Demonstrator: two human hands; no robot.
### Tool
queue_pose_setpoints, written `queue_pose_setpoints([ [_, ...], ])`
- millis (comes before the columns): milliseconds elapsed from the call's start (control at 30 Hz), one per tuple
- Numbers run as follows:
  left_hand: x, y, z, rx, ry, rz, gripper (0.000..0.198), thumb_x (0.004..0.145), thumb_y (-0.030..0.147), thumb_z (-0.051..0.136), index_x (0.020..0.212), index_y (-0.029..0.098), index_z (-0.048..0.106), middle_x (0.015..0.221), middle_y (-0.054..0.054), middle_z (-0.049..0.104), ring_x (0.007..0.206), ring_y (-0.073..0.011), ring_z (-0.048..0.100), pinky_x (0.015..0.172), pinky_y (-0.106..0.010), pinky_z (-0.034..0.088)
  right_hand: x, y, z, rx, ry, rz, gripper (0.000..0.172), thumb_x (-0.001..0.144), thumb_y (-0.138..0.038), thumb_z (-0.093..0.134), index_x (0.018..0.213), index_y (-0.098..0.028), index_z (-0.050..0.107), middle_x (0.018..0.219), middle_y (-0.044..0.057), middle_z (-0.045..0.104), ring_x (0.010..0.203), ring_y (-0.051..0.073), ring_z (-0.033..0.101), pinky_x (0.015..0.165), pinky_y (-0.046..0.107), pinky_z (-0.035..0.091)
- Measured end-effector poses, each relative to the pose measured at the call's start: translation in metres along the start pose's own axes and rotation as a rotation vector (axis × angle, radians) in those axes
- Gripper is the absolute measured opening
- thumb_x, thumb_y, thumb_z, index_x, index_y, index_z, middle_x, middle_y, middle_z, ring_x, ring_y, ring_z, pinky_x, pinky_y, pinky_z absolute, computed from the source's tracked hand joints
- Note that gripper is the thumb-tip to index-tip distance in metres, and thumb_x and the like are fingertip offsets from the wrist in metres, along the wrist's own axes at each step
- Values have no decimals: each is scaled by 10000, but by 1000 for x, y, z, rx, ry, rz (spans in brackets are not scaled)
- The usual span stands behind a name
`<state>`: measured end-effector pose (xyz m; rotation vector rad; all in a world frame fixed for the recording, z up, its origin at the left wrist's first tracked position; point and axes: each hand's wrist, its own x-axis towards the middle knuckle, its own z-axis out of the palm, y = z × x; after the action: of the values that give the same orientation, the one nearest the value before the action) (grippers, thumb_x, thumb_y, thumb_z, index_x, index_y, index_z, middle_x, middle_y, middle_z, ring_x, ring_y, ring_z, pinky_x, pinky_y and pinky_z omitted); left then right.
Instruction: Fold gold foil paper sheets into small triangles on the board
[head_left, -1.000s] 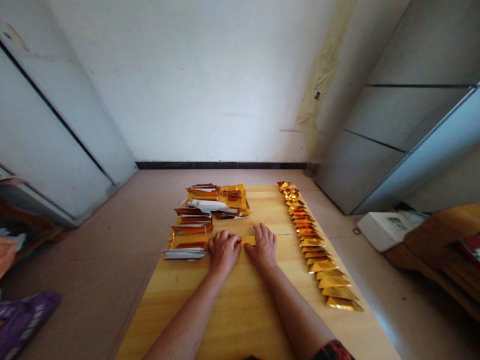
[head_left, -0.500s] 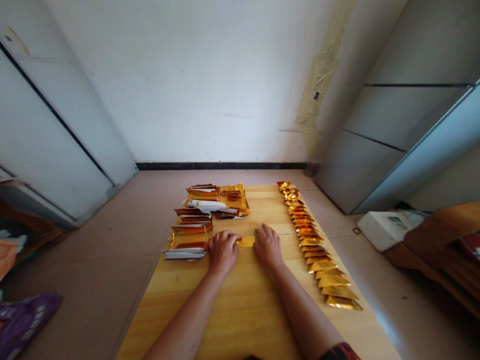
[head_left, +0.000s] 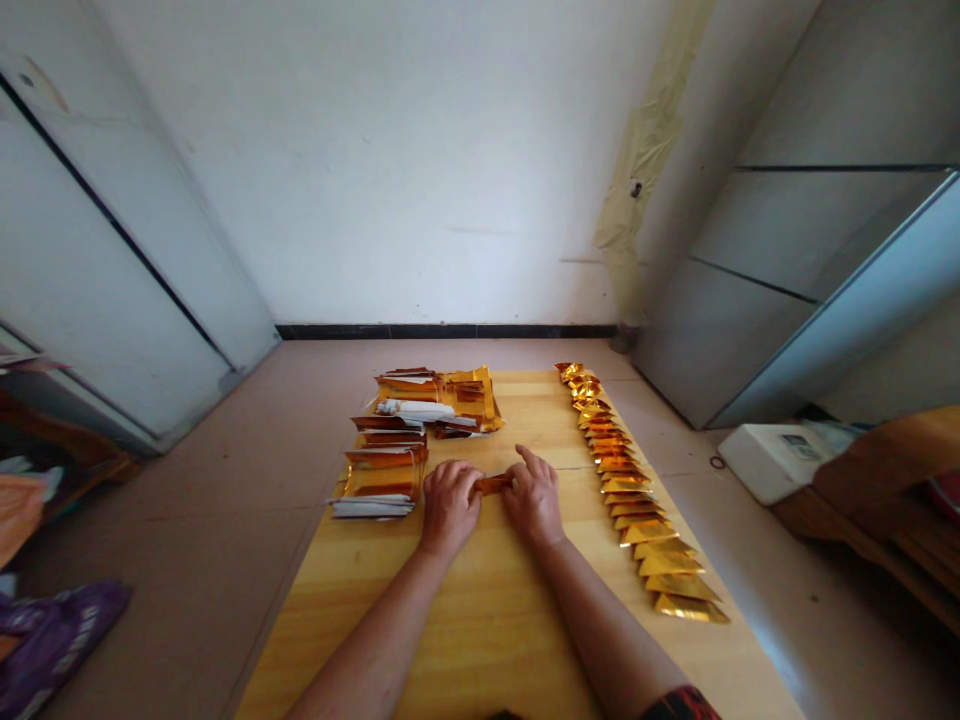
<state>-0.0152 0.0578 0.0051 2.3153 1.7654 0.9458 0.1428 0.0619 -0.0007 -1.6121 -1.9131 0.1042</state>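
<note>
My left hand and my right hand meet in the middle of a wooden table. Between them they pinch a small folded piece of gold foil paper, held just off the wood. Both hands have their fingers curled around its ends. To the right runs a long row of folded gold pieces, overlapping from the far edge toward me. To the left lie stacks of flat gold and white sheets, with another pile behind them.
The table stands on a tiled floor facing a white wall. Grey cabinets flank both sides. A white device rests on a wooden surface at the right. Purple cloth lies at the lower left.
The gold piece lay flat under both hands a second ago. My hands have since moved apart slightly, then closed on its ends, and it now looks narrower and darker.
</note>
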Motion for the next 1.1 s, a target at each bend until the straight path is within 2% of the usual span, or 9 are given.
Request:
queue_pose_setpoints([
  [167,-1,2,-3,-15,35,38,195,723,102,585,842,245,644,961,-32,605,982,-208,504,860,-358,380,-1,-3,-5,-39,-30,-38,95,750,-128,551,764,-209,599,1296,62,518,1098,228,452,940,390,287],
  [400,-3,0,-2,-20,77,86,425,725,79,563,1091,287,620,1061,-40,584,1042,-213,486,908,-371,369,-1,-2,-6,-45,-58,-53,122,752,-128,558,780,-219,635,1273,56,537,1126,228,444,953,394,279],
  [533,-4,1,-3,-20,74,92,278,749,115,560,923,297,679,1106,-32,572,1090,-217,470,938,-380,356,-2,2,-2,-13,-51,-48,144,739,-119,563,783,-222,654,1245,55,554,1125,227,445,941,378,301],
  [733,-3,0,-2,26,9,-15,98,695,165,623,705,248,676,1078,-32,607,1078,-241,480,911,-407,362,-3,11,-1,24,-66,-92,137,742,-135,581,754,-227,682,1222,59,564,1124,231,451,919,370,343],
  [967,-1,-3,0,-6,-66,-92,98,681,218,638,731,269,705,1045,-22,640,1040,-239,517,881,-413,369,-4,21,-11,70,-132,-151,117,759,-213,632,812,-268,720,1170,50,595,1092,227,487,915,370,367],
  [1100,0,-5,-1,-45,-100,-118,115,729,271,605,765,272,715,1047,-24,642,1027,-231,528,873,-405,372,-1,23,-14,78,-175,-141,124,811,-260,600,847,-275,718,1142,44,611,1064,214,508,906,360,367],
])
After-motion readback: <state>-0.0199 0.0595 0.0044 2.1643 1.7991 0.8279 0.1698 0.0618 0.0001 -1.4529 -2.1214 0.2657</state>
